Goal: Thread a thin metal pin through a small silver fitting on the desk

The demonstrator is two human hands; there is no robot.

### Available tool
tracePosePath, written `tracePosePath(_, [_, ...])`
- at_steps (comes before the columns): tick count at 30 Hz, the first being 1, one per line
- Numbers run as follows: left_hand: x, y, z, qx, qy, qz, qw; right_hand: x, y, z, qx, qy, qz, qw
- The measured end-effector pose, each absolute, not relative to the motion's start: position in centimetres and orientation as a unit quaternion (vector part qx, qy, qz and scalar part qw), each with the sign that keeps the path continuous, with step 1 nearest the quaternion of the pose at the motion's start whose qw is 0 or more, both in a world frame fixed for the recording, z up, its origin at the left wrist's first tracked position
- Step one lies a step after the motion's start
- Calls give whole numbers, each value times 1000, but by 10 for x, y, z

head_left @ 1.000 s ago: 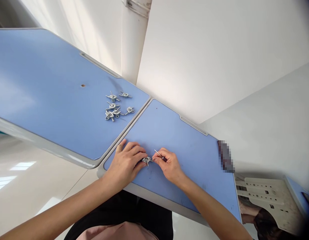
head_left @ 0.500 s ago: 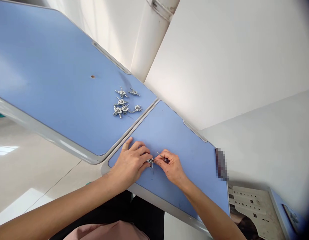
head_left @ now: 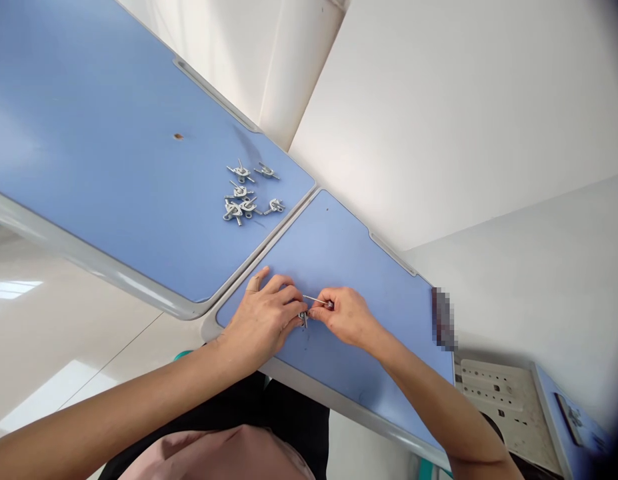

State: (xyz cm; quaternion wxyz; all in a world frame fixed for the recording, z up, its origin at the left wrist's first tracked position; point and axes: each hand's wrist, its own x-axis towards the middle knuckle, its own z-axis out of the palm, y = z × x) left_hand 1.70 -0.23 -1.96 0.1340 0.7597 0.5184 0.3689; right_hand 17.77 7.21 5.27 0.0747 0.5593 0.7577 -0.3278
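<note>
On the nearer blue desk, my left hand (head_left: 266, 313) has its thumb and forefinger closed on a small silver metal fitting (head_left: 303, 319) with thin pins sticking out. Part of that fitting is hidden by the fingers. My right hand (head_left: 346, 313) is closed around what looks like a small screwdriver (head_left: 316, 301), its thin shaft pointing left toward my left fingers and its dark handle mostly inside the palm. The right thumb and forefinger tips touch or nearly touch the fitting's right side; contact cannot be made out.
Several similar metal fittings (head_left: 239, 208) lie grouped on the second blue desk (head_left: 113, 167), which adjoins at the left. A pale wall and a white pipe (head_left: 293, 67) rise behind. A blurred dark object (head_left: 443, 320) sits at the right edge, beside a beige chair back (head_left: 503, 400).
My right hand has turned, so the screwdriver's shaft now lies flatter and reaches closer to my left fingers. My left hand keeps its hold on the fitting. The view has shifted slightly.
</note>
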Motion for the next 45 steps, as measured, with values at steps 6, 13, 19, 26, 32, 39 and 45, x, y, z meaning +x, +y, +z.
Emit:
tracePosePath(6, [17,-2,-23,755,527,368,129,171,73,59,591,724,-344,94])
tracePosePath(13, [17,-2,-24,757,529,362,125,198,72,40,574,663,-480,-16])
tracePosePath(19, [17,-2,-24,755,532,361,130,207,72,47,549,662,-507,-49])
tracePosePath(26, [17,-2,-24,754,531,362,134,229,34,54,473,830,-292,-52])
tracePosePath(32, [17,-3,-24,756,531,362,126,235,19,44,429,898,-92,-13])
tracePosePath(39, [17,-2,-23,757,530,361,126,232,19,38,416,907,-61,-2])
tracePosePath(45, [17,-2,-23,759,526,362,125,229,19,39,412,910,-39,32])
